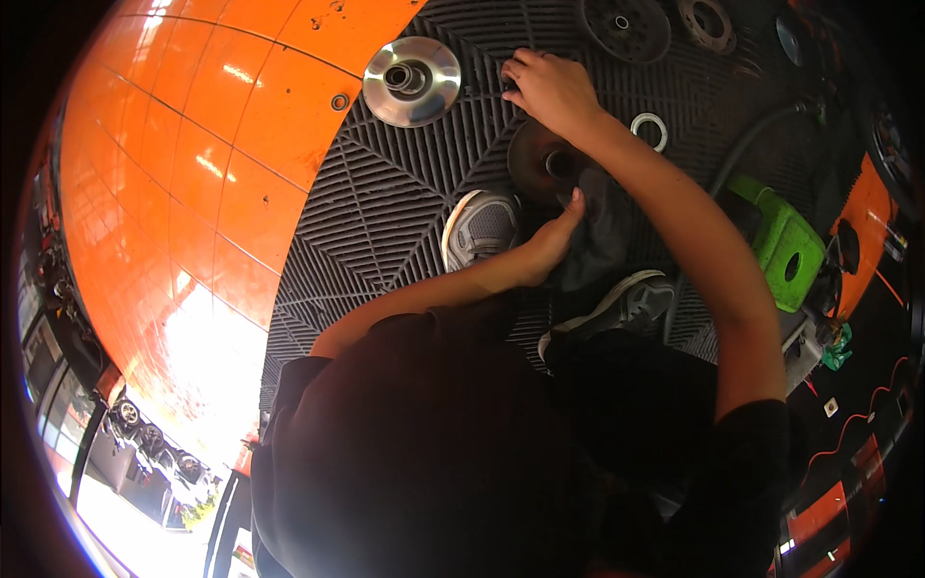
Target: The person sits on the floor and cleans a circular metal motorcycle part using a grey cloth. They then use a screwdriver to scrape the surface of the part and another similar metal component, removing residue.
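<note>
My left hand (551, 248) is closed round a dark grey cloth (599, 226), its thumb pointing up along the cloth. Directly beyond it is a dark round disc (525, 159) with a raised tubular hub. The cloth bunches against the disc's near side; whether my left fingers also touch the disc is hidden. My right hand (557, 89) is held out past the disc, its fingers curled together on something small and dark that I cannot make out. To the left of it, a shiny metal pulley disc (412, 82) with a central hub lies on the mat.
Black ribbed matting (385, 212) meets orange floor tiles (222, 116) on the left, where a small ring (339, 101) lies. A pale metal ring (649, 131), a dark round drum (624, 24) and a flat ring plate (707, 24) are ahead. A green plastic stool (785, 250) stands right.
</note>
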The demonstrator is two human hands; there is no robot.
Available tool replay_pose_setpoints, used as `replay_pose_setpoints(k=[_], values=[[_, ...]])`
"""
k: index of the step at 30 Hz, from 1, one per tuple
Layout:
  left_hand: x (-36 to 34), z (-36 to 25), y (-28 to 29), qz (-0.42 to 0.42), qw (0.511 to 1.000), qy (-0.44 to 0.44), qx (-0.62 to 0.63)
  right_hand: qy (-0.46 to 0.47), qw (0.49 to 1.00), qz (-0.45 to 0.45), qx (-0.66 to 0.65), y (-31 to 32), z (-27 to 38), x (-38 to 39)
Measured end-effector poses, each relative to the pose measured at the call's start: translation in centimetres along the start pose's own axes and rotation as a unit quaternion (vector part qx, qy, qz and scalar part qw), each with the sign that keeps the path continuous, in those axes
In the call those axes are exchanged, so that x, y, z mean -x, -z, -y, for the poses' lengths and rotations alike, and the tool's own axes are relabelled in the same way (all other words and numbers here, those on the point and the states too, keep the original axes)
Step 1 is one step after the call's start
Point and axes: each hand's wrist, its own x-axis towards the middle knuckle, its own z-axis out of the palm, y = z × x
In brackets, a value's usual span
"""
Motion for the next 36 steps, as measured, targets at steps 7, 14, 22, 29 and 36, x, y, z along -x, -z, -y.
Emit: replay_pose_setpoints(k=[7,14,22,29,36], values=[[-0.2,0.2,0.3,-0.006,1.0,-0.013,-0.02,0.018,0.999,-0.006,-0.029,0.2,-0.3,0.0],[0.2,-0.6,0.4,0.038,0.994,-0.036,0.096,0.067,0.959,0.112,-0.252,7.0,-3.2,4.2],[-0.7,0.3,1.0,0.063,0.988,-0.087,0.107,0.16,0.954,0.196,-0.158,13.7,-2.6,12.3],[-0.8,-0.3,0.3,0.08,0.987,-0.076,0.114,0.11,0.971,0.156,-0.14,12.5,-1.5,14.1],[-0.8,-0.2,0.1,0.082,0.989,-0.085,0.086,0.129,0.969,0.152,-0.146,12.4,-1.9,14.4]])
